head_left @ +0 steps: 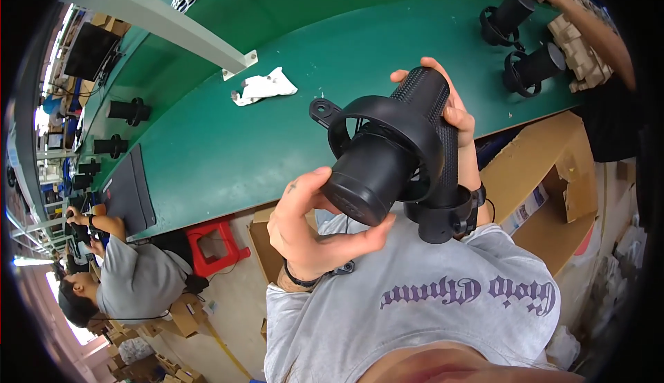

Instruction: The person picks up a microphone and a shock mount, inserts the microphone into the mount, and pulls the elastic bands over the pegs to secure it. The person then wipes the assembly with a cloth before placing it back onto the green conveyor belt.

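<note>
Two black microphones are held together before my chest, above the green table's near edge. The nearer microphone (363,175) is tilted, its smooth round end toward me and its mesh end pointing away. A black ring mount with a small eyelet tab surrounds it. My left hand (308,227) grips the smooth end between thumb and fingers. My right hand (460,117) closes around the mesh portions from the far right. The second microphone (449,151) lies behind the first, its ringed lower end hanging down near my right wrist. Part of it is hidden.
On the green table (207,155) lie a crumpled white bag (266,87) and a dark mat (128,189). More microphones (532,68) stand at the far right by pulp trays (581,54), where another person's arm (591,20) reaches. A metal post (166,23), cardboard box (539,155) and red stool (214,248) surround me.
</note>
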`<control>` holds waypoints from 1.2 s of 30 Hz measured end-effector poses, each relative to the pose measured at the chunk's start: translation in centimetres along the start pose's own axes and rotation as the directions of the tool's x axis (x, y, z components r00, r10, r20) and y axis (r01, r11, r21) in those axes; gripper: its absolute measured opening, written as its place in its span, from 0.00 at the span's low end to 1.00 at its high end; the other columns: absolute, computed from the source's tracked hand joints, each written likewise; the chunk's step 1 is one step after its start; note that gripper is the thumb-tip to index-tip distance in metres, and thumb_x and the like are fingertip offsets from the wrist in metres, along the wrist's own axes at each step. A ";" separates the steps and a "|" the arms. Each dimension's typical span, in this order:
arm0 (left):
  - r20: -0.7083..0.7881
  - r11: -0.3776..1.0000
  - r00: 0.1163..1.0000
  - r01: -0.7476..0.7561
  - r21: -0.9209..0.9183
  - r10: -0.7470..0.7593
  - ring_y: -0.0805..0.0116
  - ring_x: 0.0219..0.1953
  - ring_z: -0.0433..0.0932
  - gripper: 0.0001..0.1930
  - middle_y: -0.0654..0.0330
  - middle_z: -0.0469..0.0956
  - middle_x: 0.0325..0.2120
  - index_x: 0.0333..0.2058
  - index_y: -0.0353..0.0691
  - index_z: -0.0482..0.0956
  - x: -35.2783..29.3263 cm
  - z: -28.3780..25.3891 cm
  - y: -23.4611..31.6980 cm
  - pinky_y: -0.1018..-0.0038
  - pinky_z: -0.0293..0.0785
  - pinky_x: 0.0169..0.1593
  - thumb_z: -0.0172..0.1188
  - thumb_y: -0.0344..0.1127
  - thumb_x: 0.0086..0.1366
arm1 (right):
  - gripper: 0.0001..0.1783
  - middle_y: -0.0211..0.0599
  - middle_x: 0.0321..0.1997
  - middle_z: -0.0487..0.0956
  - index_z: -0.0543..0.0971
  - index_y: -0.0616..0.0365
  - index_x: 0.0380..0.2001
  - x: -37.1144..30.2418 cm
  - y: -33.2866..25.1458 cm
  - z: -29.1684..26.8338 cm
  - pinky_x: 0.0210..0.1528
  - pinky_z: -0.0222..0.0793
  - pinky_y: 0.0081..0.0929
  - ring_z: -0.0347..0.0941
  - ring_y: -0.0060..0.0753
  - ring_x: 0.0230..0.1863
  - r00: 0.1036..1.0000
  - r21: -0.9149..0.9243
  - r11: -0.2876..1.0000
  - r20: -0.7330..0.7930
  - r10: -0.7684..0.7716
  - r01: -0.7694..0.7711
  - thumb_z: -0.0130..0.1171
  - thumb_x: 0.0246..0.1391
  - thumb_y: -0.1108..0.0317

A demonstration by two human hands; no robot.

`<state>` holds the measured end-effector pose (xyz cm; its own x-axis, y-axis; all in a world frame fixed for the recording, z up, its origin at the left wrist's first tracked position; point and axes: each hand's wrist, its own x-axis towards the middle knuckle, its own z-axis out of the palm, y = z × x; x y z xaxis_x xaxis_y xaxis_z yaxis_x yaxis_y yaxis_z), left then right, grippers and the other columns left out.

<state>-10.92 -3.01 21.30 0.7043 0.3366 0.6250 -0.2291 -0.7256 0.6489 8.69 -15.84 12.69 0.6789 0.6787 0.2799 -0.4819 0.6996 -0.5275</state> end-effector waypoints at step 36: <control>0.088 0.867 0.909 -0.415 0.276 0.407 0.67 0.26 0.75 0.24 0.54 0.66 0.40 0.41 0.61 0.83 -0.6 0.0 0.9 0.79 0.78 0.27 0.68 0.30 0.41 | 0.46 0.67 0.59 0.61 0.56 0.60 0.63 1.8 0.1 2.4 0.42 0.80 0.31 0.76 0.39 0.45 0.993 -0.042 0.997 0.095 0.068 -0.065 0.65 0.46 0.54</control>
<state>-11.54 -3.85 21.52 0.6059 -0.0420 0.7945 -0.3053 -0.9344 0.1834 8.51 -14.03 15.05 0.5884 0.7432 0.3185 -0.5013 0.6443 -0.5775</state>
